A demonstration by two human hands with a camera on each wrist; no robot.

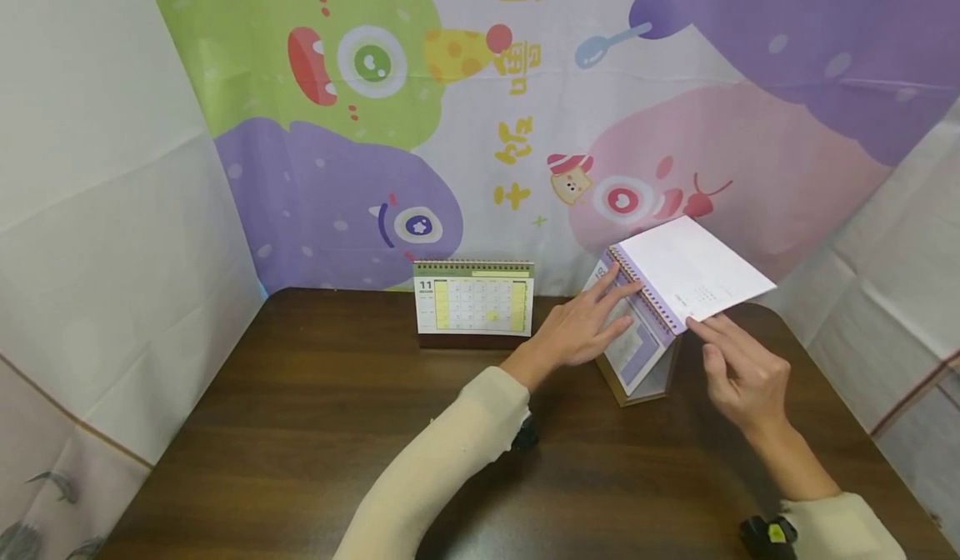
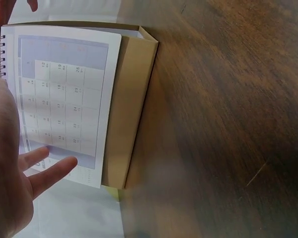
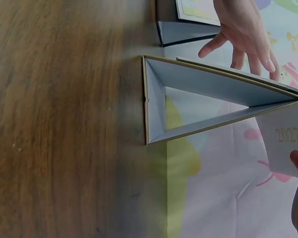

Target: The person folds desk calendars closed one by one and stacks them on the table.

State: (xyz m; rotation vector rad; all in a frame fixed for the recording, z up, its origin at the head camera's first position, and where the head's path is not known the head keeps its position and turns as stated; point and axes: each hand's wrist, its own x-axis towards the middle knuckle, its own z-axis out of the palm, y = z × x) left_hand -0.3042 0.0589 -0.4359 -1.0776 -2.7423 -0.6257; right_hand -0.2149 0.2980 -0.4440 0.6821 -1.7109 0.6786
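A purple-and-white desk calendar stands on its triangular cardboard base at the right of the table. One white page is raised over the spiral binding and slants out to the right. My left hand lies against the calendar's front, its fingers spread and fingertips at the binding. At the raised page's near corner, my right hand touches the edge with extended fingers; its thumb appears apart from the paper. The base's open end shows in the right wrist view, and the monthly grid in the left wrist view.
A second desk calendar, green-topped with a page marked 11, stands left of my left hand. Both are on a dark wooden table. A cartoon-printed cloth hangs behind, with pale cloth at the left side.
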